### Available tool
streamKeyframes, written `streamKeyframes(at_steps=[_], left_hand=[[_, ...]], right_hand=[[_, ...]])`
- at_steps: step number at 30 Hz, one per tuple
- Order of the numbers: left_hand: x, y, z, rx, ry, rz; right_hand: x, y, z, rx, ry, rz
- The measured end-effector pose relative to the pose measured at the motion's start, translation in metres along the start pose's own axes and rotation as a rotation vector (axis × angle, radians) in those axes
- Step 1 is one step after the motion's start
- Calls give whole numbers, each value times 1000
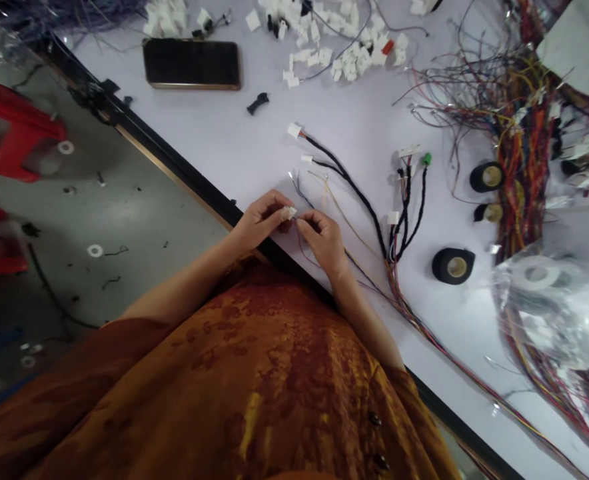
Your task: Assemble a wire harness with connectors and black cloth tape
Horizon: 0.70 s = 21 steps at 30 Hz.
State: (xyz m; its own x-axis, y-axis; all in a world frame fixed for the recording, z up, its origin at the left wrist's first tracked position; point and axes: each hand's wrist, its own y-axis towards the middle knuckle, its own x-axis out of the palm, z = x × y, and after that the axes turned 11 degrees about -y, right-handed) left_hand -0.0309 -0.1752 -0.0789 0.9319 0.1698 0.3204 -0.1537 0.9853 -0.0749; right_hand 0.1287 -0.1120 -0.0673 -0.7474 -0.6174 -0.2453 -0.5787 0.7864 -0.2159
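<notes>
Near the table's front edge, my left hand is closed with a small white connector pinched between thumb and fingers. Close beside it, my right hand pinches a thin wire whose end lies at the connector; whether it sits inside I cannot tell. The wire belongs to a wiring harness spread to the right, with black-taped branches. Those branches end in white connectors and a green connector. Loose wire ends lie just beyond my hands.
Farther back are a phone, a black clip and a pile of white connectors. Black tape rolls and a thick wire bundle lie right, near a clear plastic bag. Red stools stand left, below the table edge.
</notes>
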Motion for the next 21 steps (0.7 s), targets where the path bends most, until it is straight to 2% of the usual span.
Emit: streamKeyframes(at_steps=[4, 6, 8, 10, 13, 15, 17, 19, 21], left_hand=[[0, 0, -3, -11, 16, -6], [-1, 0, -5, -45, -33, -5], [-3, 1, -6, -59, -115, 44], [-5, 2, -8, -63, -183, 88], [-6, 2, -8, -90, -231, 81], [-5, 3, -6, -100, -241, 72], [-5, 3, -4, -108, -242, 66], [-4, 2, -3, -116, -241, 60], [-5, 2, -3, -116, -242, 53]], right_hand=[[4, -3, 4, -37, -35, 25], [2, -5, 3, -42, -61, 14], [-4, -5, 1, -73, -128, 46], [-16, 0, 1, -152, -266, 170], [-34, 18, 7, -214, -595, 386], [-41, 34, 13, -188, -801, 399], [-43, 49, 19, -165, -908, 360], [-44, 59, 21, -157, -883, 352], [-47, 64, 19, -140, -753, 387]])
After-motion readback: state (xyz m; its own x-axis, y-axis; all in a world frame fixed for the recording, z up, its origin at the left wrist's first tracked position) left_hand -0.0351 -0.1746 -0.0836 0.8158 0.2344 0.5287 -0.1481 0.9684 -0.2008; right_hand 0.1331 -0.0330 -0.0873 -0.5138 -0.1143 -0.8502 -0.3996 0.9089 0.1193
